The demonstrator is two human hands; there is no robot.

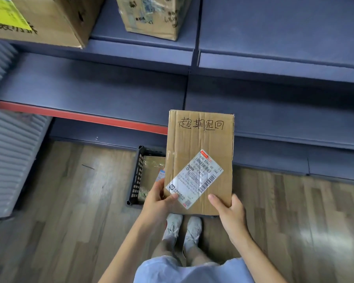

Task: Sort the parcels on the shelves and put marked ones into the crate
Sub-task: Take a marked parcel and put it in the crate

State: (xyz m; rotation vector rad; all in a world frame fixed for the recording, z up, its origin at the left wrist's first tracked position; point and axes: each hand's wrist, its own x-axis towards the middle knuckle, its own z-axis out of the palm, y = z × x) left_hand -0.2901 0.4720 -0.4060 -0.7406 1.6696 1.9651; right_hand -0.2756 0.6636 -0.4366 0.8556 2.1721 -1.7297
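Blue shelves point(90, 86) run above a wooden floor point(70, 221), and at about six o'clock the left hand point(157, 201) and right hand point(229, 211) each grip a bottom corner of a flat cardboard parcel point(200, 144), thumbs curled over its face. Handwritten characters across its top suggest a marked one, so the crate step seems in hand. The black crate point(137, 176), at nine o'clock of the parcel and partly hidden behind it, already holds a package; next calls for lowering the parcel leftward inside its rim.

Two boxes point(49, 19) sit on shelf point(143, 40); crate point(137, 176) on floor point(70, 201).
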